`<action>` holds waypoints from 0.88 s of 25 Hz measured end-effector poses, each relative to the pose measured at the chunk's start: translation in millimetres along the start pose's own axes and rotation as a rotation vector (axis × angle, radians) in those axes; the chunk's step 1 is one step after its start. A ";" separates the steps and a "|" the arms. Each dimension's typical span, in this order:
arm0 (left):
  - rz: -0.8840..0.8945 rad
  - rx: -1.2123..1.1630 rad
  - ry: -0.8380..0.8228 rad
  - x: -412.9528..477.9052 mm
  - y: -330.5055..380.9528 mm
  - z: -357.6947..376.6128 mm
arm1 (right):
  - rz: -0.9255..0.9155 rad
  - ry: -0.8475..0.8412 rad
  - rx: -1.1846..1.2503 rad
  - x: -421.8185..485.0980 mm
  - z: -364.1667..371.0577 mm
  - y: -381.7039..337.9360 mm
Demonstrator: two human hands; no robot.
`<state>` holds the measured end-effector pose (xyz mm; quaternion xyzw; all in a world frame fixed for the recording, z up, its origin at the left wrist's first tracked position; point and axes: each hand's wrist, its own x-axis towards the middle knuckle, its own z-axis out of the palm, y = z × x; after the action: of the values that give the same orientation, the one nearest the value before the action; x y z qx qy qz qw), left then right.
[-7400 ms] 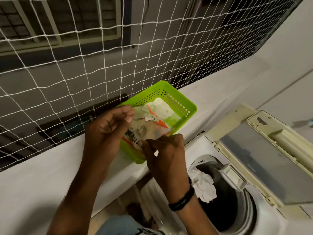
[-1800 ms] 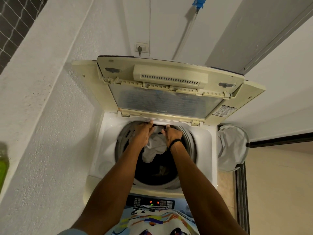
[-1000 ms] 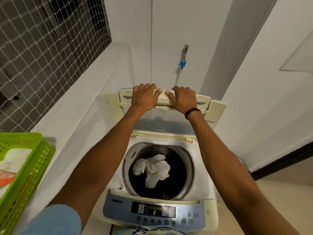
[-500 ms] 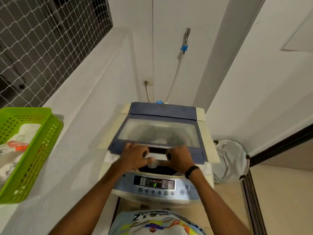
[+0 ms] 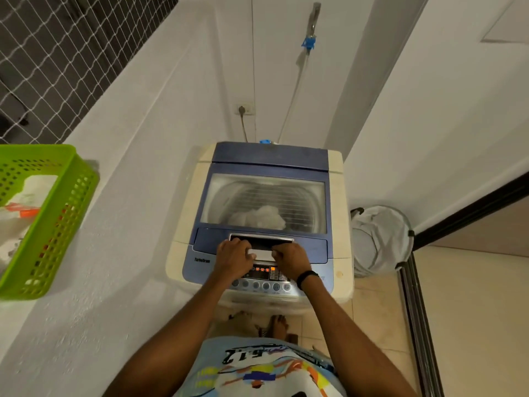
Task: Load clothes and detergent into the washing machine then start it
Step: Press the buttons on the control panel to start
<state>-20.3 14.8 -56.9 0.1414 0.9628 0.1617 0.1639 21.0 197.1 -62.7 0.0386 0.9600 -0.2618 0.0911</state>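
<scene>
We stand at the front of the washer [image 5: 339, 213], looking down on it, and its blue-framed lid [image 5: 269, 157] lies flat and closed. Through the lid's window [image 5: 229, 196] we see white clothes [image 5: 262, 216] in the drum, towards the front of the washer. Both our hands are at the handle [image 5: 262, 242], the recess in the front edge of the lid. Our left hand [image 5: 234, 259] sits at its left end, fingers [image 5: 251, 255] curled onto the pale lip and gripping it; our right hand [image 5: 290, 260] sits at the right end, fingers bent the same way and clenched on that lip. The two hands are just apart, with a bare strip of handle between them. A black band [image 5: 307, 277] circles our right wrist. Under our hands, on the washer's front edge, the panel [image 5: 262, 269] shows orange lights above a row of round buttons [image 5: 266, 285]; our wrists cover parts of it. Left of the washer, on the white ledge [image 5: 114, 196], stands a green basket [image 5: 48, 239] holding white and orange packets [image 5: 23, 209]; we cannot read them. Right of the washer, touching or nearly touching its side, is a grey hamper [image 5: 378, 239]. Behind the washer, a hose [image 5: 294, 90] runs up the wall to a blue fitting [image 5: 308, 43], and a plug sits in a socket [image 5: 245, 110].
</scene>
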 end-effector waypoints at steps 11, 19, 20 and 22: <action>-0.042 -0.570 0.150 -93.1 -29.1 48.7 | 0.907 0.222 0.769 -114.2 35.3 -4.4; -0.100 -0.636 0.001 -133.9 -33.7 68.3 | 1.087 0.263 1.233 -114.7 44.6 -25.6; -0.106 -0.647 0.007 -135.9 -34.8 66.3 | 1.096 0.281 1.246 -114.5 44.8 -27.6; -0.119 -0.673 0.008 -136.1 -37.3 62.1 | 1.105 0.283 1.257 -113.5 46.6 -26.5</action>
<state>117.3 -46.9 -89.1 0.0224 0.8627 0.4610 0.2068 136.3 147.5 -66.9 0.5780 0.4816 -0.6571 0.0464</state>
